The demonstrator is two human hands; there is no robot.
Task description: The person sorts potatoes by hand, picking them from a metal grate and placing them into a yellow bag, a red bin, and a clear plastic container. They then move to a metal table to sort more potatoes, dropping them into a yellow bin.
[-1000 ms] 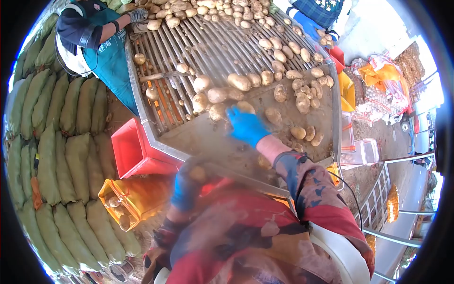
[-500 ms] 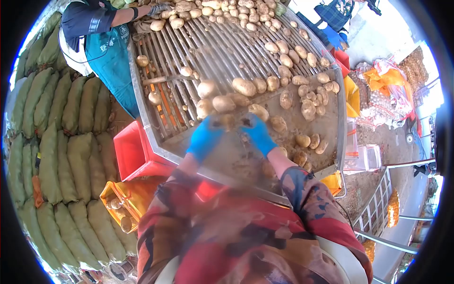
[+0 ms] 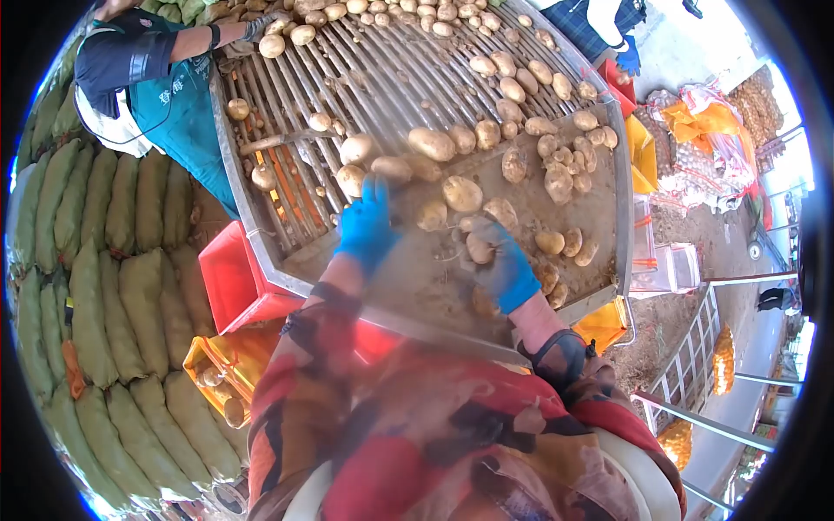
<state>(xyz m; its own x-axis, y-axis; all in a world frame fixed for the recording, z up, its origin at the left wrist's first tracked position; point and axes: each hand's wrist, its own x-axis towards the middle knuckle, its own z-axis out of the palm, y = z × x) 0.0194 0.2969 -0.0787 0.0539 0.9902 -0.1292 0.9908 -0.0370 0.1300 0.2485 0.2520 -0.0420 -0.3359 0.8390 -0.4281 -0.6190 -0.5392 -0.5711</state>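
My left hand (image 3: 367, 230), in a blue glove, reaches over the near left part of the sorting table (image 3: 304, 260). Its fingers are stretched out, with a potato (image 3: 350, 181) and a browner potato (image 3: 392, 168) at their tips. Further right is my right hand (image 3: 511, 269), also gloved in blue and smeared by motion. Its fingers are beside a potato (image 3: 479, 248); whether they grip it cannot be made out. Between and beyond my hands lie a large potato (image 3: 462, 194) and a blurred one (image 3: 432, 215).
Slatted bars (image 3: 382, 95) carry more potatoes beyond. A co-worker's gloved hand (image 3: 265, 26) is at the far left, another's blue glove (image 3: 628, 56) at the far right. Red bin (image 3: 239, 278), yellow bag (image 3: 221, 365) and stacked sacks (image 3: 95, 304) stand left; another yellow bag (image 3: 602, 326) hangs right.
My hands have moved apart: the left slightly left and up to the potatoes, the right to the right and nearer me. The table has shifted slightly left in view.
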